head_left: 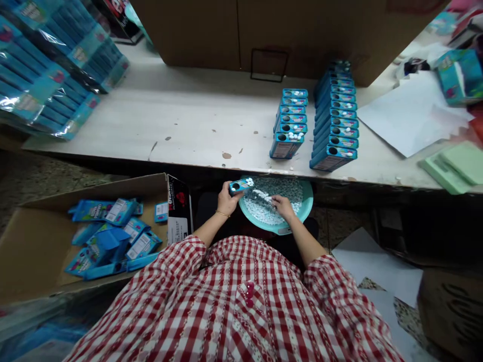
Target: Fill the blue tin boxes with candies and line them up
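My left hand [226, 202] is wrapped round a small blue candy box [240, 186], held at the left rim of a basin. A dark round hole shows in the box's top, with several white pellets lying beside it. Pinched in my right hand [284, 207] is a spoon [268, 198] heaped with white pellets, its bowl pointing left toward the box. Much of the spoon is hidden under the pellets and fingers. Below both hands sits the pale turquoise basin [308, 205], holding a mass of the same white pellets.
Two rows of upright blue boxes, one shorter [286, 147] and one longer [332, 160], stand on the white table [188, 120]. A carton [37, 211] at left holds blue boxes. Wrapped packs [49, 85], a large cardboard box [204, 35], paper [411, 115] and a green object [453, 166] lie around.
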Demonstrator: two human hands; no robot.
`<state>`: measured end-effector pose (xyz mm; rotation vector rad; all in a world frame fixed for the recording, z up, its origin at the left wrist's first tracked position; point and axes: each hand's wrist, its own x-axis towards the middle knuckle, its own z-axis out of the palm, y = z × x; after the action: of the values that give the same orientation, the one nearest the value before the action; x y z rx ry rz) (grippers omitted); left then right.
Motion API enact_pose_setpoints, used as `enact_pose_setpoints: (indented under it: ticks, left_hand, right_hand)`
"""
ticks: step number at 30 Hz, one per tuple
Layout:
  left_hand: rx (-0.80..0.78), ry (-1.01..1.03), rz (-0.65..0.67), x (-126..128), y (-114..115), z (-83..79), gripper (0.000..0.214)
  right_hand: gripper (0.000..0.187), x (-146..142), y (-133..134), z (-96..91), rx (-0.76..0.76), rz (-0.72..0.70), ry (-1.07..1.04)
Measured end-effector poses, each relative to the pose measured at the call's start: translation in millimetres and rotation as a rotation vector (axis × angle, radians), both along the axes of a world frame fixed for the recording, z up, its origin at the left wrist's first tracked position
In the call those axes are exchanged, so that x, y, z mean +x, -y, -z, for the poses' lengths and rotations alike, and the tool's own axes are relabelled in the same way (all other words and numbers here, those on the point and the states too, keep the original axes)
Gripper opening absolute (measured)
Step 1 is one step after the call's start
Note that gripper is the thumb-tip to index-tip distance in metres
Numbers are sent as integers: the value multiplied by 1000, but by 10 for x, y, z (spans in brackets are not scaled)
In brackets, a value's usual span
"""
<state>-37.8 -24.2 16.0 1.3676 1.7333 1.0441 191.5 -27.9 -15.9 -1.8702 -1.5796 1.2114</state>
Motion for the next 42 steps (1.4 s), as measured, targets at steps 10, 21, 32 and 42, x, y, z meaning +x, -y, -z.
enact_pose_setpoints:
  ticks: [10,21,32,42]
  left_hand:
    - [-1,-149,187,329,-3,22,38]
    - [42,-301,351,514,81,114,36]
    - [65,-136,260,446,-33,84,35]
    - [193,-28,253,199,76,69,32]
  right_hand:
    - [30,466,109,-1047,133,-189,195]
    - [32,-303,105,-1871,140,-668,990]
    - [36,84,214,-1875,167,-495,953]
    - [44,449,191,-546,-173,-412,868]
